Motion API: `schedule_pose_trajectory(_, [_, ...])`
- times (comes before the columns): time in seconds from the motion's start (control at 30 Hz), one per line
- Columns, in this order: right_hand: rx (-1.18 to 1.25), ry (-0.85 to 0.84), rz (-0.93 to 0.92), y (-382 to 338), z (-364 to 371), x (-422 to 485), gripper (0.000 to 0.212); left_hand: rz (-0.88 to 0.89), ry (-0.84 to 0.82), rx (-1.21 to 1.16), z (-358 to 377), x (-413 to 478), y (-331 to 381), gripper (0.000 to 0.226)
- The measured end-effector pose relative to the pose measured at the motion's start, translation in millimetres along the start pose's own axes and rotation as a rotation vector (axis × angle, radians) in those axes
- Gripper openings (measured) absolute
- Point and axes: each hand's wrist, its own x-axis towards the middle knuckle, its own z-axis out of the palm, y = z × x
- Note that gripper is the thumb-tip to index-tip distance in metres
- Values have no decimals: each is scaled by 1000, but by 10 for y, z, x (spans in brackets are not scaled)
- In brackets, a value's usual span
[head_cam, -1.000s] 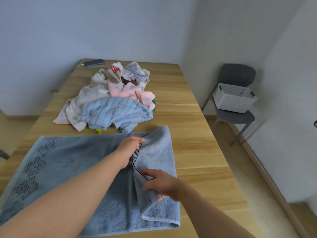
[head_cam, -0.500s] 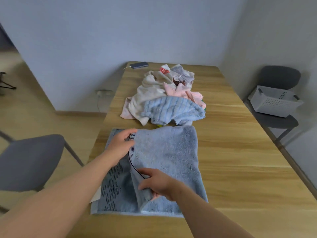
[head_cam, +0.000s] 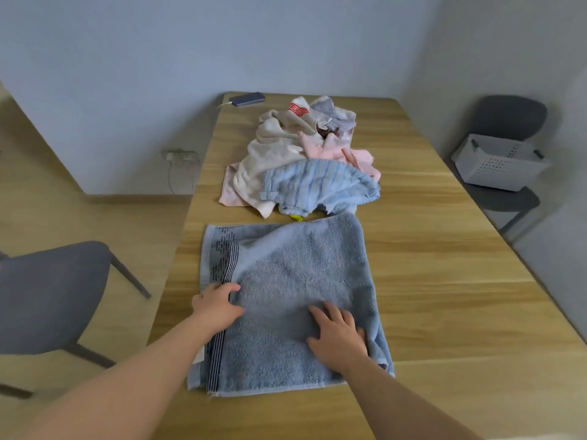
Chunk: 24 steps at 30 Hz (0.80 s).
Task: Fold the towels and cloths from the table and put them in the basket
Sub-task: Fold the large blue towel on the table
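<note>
Both hands have let go of the flap they were carrying across. The blue towel (head_cam: 301,281) now lies folded double at the near edge of the table (head_cam: 438,265). Its long axis points away toward the pile of cloths (head_cam: 295,160), striped border on the left. The left hand (head_cam: 217,308) and right hand (head_cam: 338,336) rest flat on it, fingers relaxed, gripping nothing. The basket (head_cam: 498,163) sits on a chair (head_cam: 508,119).

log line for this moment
step: pressing | left hand: on striped edge of blue terry towel | right hand: flat on towel | white plastic basket: on grey chair
</note>
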Motion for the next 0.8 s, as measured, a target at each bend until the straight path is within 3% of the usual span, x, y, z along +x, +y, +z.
schedule_pose_trajectory(0.47, [119, 111, 167, 2171, -679, -176, 67, 198, -78, 88, 1190, -12, 2048, 49])
schedule_pose_trajectory(0.8, [73, 52, 133, 3496, -1295, -135, 69, 160, -39, 79, 1886, -154, 3305, 45])
